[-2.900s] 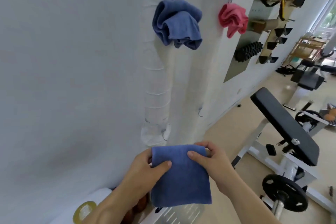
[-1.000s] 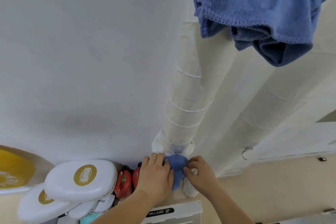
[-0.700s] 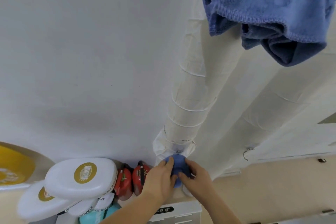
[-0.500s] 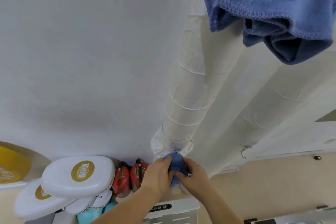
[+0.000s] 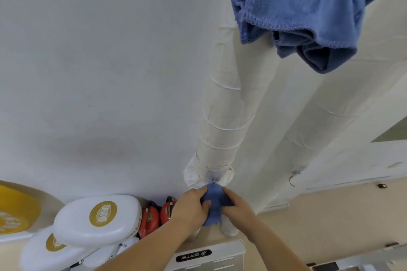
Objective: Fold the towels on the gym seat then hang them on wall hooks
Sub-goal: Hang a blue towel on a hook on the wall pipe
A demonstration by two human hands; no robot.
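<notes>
At the far left, low down, a yellow pad [image 5: 13, 211] sits by the white wall [image 5: 99, 72]. Just right of it are some white pads [image 5: 97, 218] with round gold marks on them, piled one over the other. Right of the pads are two red things [image 5: 149, 220] with black bits on top; I cannot tell what they are. Then comes the left hand [image 5: 189, 209]. Its fingers and thumb are curled round the left side of the small blue towel [image 5: 214, 202] and grip it. The towel is bunched up into a little ball between the two hands. It is low on the wall, right at the bottom end of a fat pipe [image 5: 222, 121] wrapped in white cloth. A tiny dark bit shows just above the towel, too small to tell what it is. The right hand [image 5: 239, 207] grips the right side of the towel, and its fingers are curled on the cloth too. Both arms are bare and reach in from the near edge. Near us, below the hands, is a white box [image 5: 209, 255] with a black label. Further right, a thin metal hook [image 5: 293, 179] sticks out at the bottom of a second white pipe [image 5: 319, 121]. Up at the top right, very near, a big blue towel [image 5: 308, 6] hangs in loose folds. Low on the right is the pale floor [image 5: 330, 215].
</notes>
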